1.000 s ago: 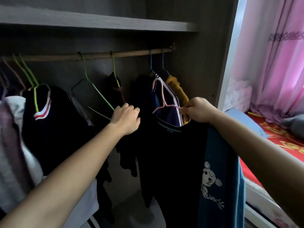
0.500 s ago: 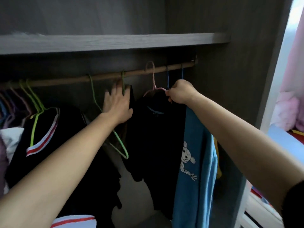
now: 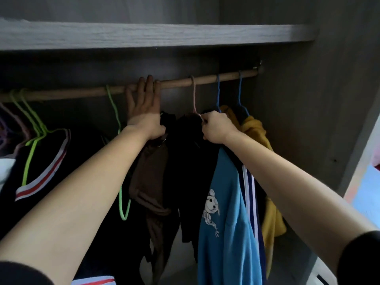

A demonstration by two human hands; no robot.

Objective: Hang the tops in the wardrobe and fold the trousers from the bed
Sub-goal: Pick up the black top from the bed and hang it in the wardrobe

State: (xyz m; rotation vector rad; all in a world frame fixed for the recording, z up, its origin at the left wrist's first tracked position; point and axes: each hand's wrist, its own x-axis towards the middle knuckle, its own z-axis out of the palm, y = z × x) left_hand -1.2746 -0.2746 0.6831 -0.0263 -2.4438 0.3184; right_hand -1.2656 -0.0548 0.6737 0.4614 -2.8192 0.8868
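In the head view, the wooden rail [image 3: 205,80] runs across the middle of the frame, under a grey shelf [image 3: 144,36].

The left hand [image 3: 144,108] is flat, with its fingers straight up. Its fingertips touch the rail, left of the middle. It holds nothing.

The right hand [image 3: 216,127] is closed in a fist round the neck of a pink hanger [image 3: 193,95], just right of the middle. The hook of this hanger looks as if it is over the rail.

I think the step is hanging this top. To do it well, the hook should sit all the way over the rail before the fist lets go. The flat hand can hold the brown garment [image 3: 150,177] back, so there is a gap. Letting go slowly is best, as the top could slip off the thin hanger. Then the shoulders can be pulled straight.

The black and blue top [image 3: 226,182] hangs down from the pink hanger, from the middle to the bottom of the frame. It is black on the left and bright blue on the right. A small white cartoon animal is printed on the blue part. The cloth looks soft and hangs loose.

Two blue hangers [image 3: 218,89] and a yellow top [image 3: 255,128] are just to its right. A green hanger [image 3: 115,112] hangs to the left.
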